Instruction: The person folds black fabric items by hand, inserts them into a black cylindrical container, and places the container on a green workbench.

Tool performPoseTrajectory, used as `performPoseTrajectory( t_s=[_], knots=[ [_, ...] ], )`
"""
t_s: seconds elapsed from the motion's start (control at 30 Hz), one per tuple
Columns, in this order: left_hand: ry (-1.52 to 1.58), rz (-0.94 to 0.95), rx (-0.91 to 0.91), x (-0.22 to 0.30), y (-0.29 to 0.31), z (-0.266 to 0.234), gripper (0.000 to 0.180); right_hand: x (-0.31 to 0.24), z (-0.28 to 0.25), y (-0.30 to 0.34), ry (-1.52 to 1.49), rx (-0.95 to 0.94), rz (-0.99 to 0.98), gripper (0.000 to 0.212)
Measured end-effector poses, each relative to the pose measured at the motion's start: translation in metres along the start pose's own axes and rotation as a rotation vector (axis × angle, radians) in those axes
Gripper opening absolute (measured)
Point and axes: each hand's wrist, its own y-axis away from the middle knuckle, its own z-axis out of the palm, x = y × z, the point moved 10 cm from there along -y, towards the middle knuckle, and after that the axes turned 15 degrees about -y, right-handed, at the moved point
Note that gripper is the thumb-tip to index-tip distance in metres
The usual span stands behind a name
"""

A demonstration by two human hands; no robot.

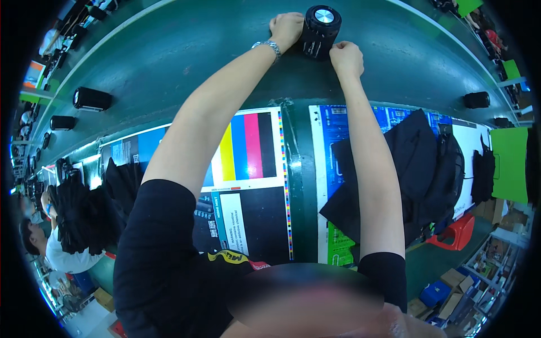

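A black cylindrical speaker (315, 45) with a shiny silver disc on its end stands on the green work surface (225, 22), far ahead of me. My left hand (286, 30), with a metal bracelet at the wrist, is curled closed against the speaker's left side. On the other side, my right hand (347, 59) is also closed, its bent fingers by the speaker's lower right edge. Whatever either hand pinches is too small or hidden to make out. Both arms are stretched forward.
Other black speakers lie along the green surface at left (92, 99) and right (477, 100). Printed sheets (253, 146) cover the near bench, with black cloth pieces (417, 152) at right. A person (67, 256) works at far left. A red stool (455, 232) stands at lower right.
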Motion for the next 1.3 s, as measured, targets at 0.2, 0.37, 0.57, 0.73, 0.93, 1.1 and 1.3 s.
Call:
performPoseTrajectory(
  t_s=[0.2, 0.37, 0.57, 0.73, 0.93, 1.1, 1.3],
  knots=[
    [1.562, -0.528, -0.312, 0.028, 0.003, -0.013, 0.061, -0.016, 0.011, -0.013, -0.245, -0.057, -0.161, 0.027],
    [2.152, -0.639, -0.320, 0.071, 0.017, -0.067, 0.061, -0.033, 0.035, 0.039, -1.364, -0.326, 0.182, 0.040],
    [1.766, -0.515, -0.407, 0.065, 0.049, -0.132, 0.074, -0.080, 0.035, 0.098, -1.229, -0.631, 0.304, 0.049],
    [1.846, -0.720, -0.214, 0.041, 0.068, -0.142, 0.084, -0.085, 0.041, 0.121, -1.211, -0.666, 0.398, 0.068],
    [1.898, -0.923, 0.078, 0.001, 0.091, -0.121, 0.087, -0.085, 0.035, 0.126, -1.135, -0.361, 0.403, 0.064],
    [2.022, -1.181, 0.226, -0.027, 0.123, -0.106, 0.069, -0.098, 0.045, 0.140, -1.029, -0.612, 0.347, 0.064],
    [1.617, -1.350, -0.053, -0.077, 0.174, -0.100, 0.049, -0.123, -0.007, 0.108, -0.852, -0.347, -0.131, 0.055]
  ],
)
